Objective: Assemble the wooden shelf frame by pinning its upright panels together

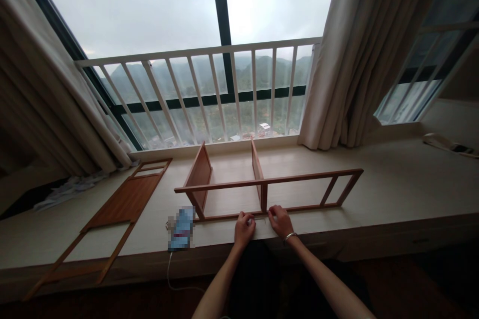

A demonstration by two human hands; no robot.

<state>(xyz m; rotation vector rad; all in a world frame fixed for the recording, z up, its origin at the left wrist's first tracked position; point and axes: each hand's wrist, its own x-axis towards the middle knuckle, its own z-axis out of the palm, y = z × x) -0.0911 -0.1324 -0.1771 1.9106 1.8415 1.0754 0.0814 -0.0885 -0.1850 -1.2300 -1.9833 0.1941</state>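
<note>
1. Left hand [244,229] and right hand [280,220]: fingers curled in, side by side at the lower rail of the wooden frame [264,198]; can't tell if either grips anything.
2. Wooden frame: on window ledge [404,179], just beyond hands, two upright panels.
3. Flat wooden frame panel [123,197]: left, overhanging ledge edge.
4. Pixelated blue item [181,229], white cable [169,271]: between panel and left hand.

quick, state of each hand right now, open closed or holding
Left hand: fingers curled, can't tell if holding anything.
Right hand: fingers bent near wooden frame, hold can't be told.
</note>
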